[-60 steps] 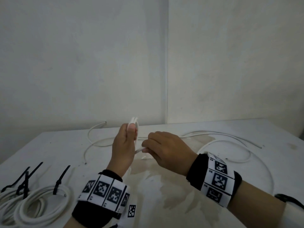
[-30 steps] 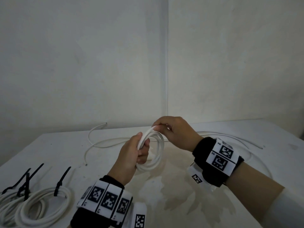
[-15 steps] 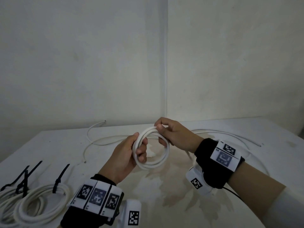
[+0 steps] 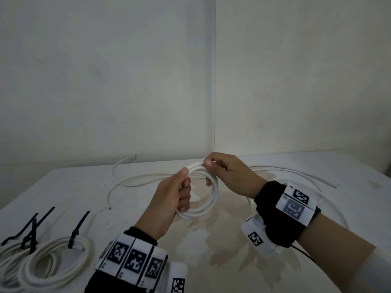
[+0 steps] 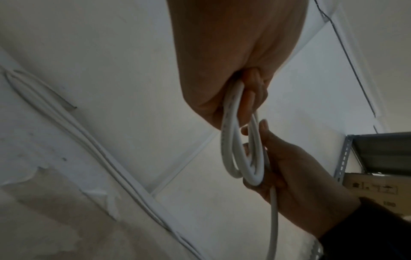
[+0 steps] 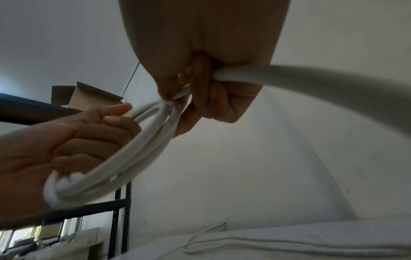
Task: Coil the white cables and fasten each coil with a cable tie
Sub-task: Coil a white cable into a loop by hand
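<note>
Pale walls meet in a corner behind a stained white table (image 4: 211,246). Above it the left hand (image 4: 169,199) has its fingers curled round one side of a small white cable coil (image 4: 208,199), thumb on top — the right hand (image 4: 228,176) pinches the coil's upper edge. Loose cable (image 4: 131,182) trails across the table beyond. At the near left lie finished coils (image 4: 42,265), each bound with a black cable tie (image 4: 77,229).

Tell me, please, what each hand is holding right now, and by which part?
Both hold the white cable coil. The left hand grips its left side in a fist; the right hand pinches the top of the loop.
</note>
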